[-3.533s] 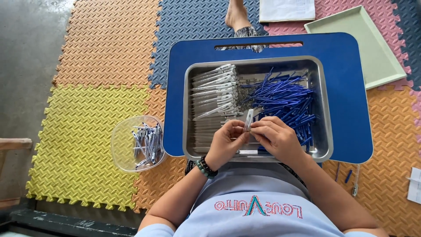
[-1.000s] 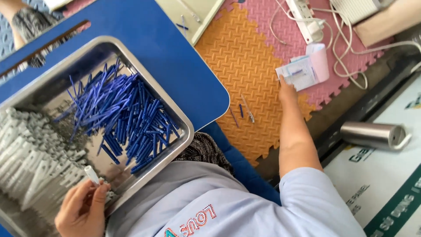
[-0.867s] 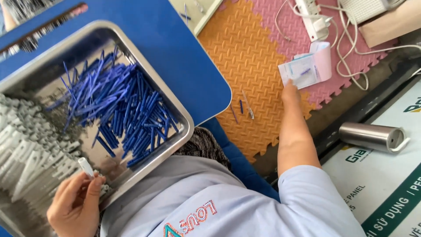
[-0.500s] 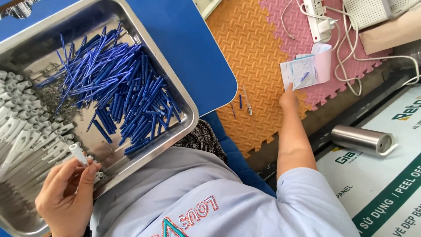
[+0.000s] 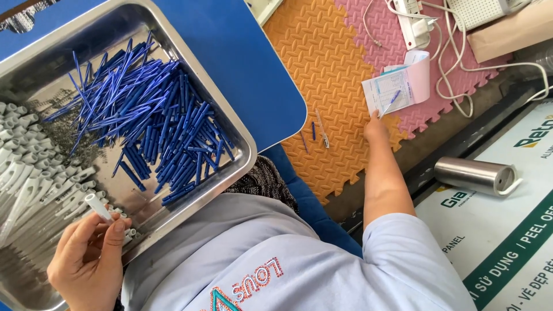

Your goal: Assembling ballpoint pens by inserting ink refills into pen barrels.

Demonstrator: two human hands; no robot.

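Observation:
My left hand [image 5: 86,262] is at the near left corner of a steel tray [image 5: 245,151] and pinches a white plastic tube [image 5: 98,206] between thumb and fingers. The tray holds a heap of thin blue refills [image 5: 152,124] and a pile of white tubes [image 5: 34,173]. My right hand [image 5: 375,125] is stretched out to the right over the foam floor mat. Its fingertips reach the lower corner of a small paper pad [image 5: 397,86] with a blue pen [image 5: 391,102] lying on it. How the fingers are set is hidden behind the wrist.
The tray rests on a blue lap table [image 5: 253,63]. Loose pen parts [image 5: 315,132] lie on the orange mat. A power strip with white cables [image 5: 443,34] lies beyond the pad. A steel cylinder [image 5: 475,175] rests on printed board at the right.
Both hands worked together over the tray 3.5 s ago. Since then my right arm has reached out to the paper pad; my left hand stays at the tray with a white tube.

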